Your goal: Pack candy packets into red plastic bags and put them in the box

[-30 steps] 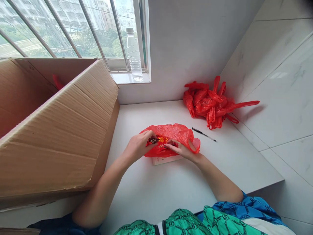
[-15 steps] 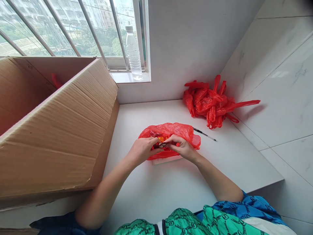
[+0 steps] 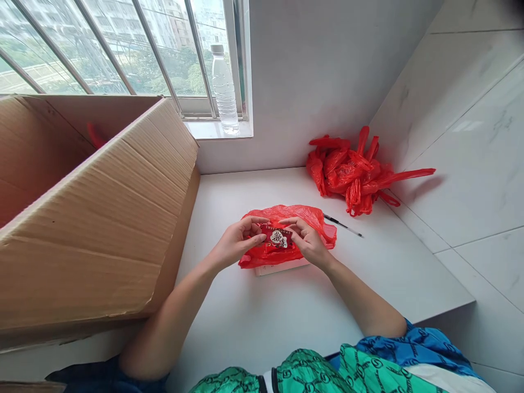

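A small dark red candy packet (image 3: pixel 278 238) with "SWEET SUGAR" lettering and a white emblem with Chinese characters faces up between my hands. My left hand (image 3: pixel 237 240) pinches its left end with thumb and fingers. At the right end, my right hand (image 3: pixel 310 244) grips it in the same way. Beneath the packet lies a red plastic bag (image 3: pixel 301 212), its sides rumpled around my fingers; what else it holds is mostly hidden. A pale, flat, book-like item (image 3: pixel 282 267) sticks out from under the bag's front edge.
A big cardboard box (image 3: pixel 102 229), its top open, stands at left with something red inside. A pen (image 3: pixel 343 224) lies right of the bag. Crumpled red plastic bags (image 3: pixel 352 172) sit against the back wall. A water bottle (image 3: pixel 225 93) stands on the windowsill.
The candy packet has been turned so its printed front shows flat and spread between both hands. My left hand has shifted slightly, and the bag's left side has drawn inward.
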A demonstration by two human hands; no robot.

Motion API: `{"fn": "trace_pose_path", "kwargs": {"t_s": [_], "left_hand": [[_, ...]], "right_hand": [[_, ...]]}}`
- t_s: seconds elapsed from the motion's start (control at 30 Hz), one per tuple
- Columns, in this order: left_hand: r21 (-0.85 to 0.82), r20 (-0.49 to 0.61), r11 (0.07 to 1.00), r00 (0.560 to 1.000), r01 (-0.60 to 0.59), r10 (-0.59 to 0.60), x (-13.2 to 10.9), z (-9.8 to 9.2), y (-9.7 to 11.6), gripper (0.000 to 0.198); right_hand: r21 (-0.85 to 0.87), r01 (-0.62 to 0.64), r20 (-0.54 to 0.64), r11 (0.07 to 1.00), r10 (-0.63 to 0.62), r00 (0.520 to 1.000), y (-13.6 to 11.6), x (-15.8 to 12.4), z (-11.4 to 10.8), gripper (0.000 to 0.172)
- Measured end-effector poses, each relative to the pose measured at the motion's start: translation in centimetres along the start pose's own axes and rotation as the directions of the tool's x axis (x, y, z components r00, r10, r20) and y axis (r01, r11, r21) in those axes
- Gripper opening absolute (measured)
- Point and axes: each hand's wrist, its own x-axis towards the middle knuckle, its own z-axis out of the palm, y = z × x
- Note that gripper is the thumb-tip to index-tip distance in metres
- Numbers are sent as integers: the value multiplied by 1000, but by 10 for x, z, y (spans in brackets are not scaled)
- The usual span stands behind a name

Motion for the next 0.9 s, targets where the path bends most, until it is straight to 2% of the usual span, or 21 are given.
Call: {"fn": "trace_pose_path", "kwargs": {"t_s": [0.13,0.23,0.3,0.37,0.43,0.5,0.6,0.7,0.83,0.9], "left_hand": [[10,-26,1000,1000,-9,9,-1,1,-1,38],[62,-23,998,999,-21,22,-2,2,0,40],[178,-41,984,998,-28,36,-3,4,2,41],[376,-85,926,995,-22,59,-5,4,7,39],[571,-115,821,990,-1,81,-7,2,12,36],[694,-118,720,989,20,86,-9,1,16,34],[782,-92,623,993,31,67,-11,0,16,34],[833,-72,553,995,22,69,-11,3,12,34],[875,-80,483,990,15,113,-10,7,6,40],[893,-79,449,989,14,127,-11,8,6,42]], "right_hand": [[14,-120,30,993,119,992,-6,2,3,44],[60,-96,84,994,91,992,-5,1,4,39],[51,-77,81,996,73,994,-3,0,3,36],[5,-57,27,998,57,998,-1,0,0,34],[-57,-35,-48,998,32,998,-2,1,-5,33],[-111,-27,-97,993,16,995,-3,2,-10,33],[-154,-31,-100,988,15,995,-6,3,-15,32],[-193,-33,-56,981,22,998,-6,3,-16,32],[-397,-58,-57,916,38,998,-4,1,-18,43],[-466,-36,-76,884,1,997,-4,0,-19,41]]}}
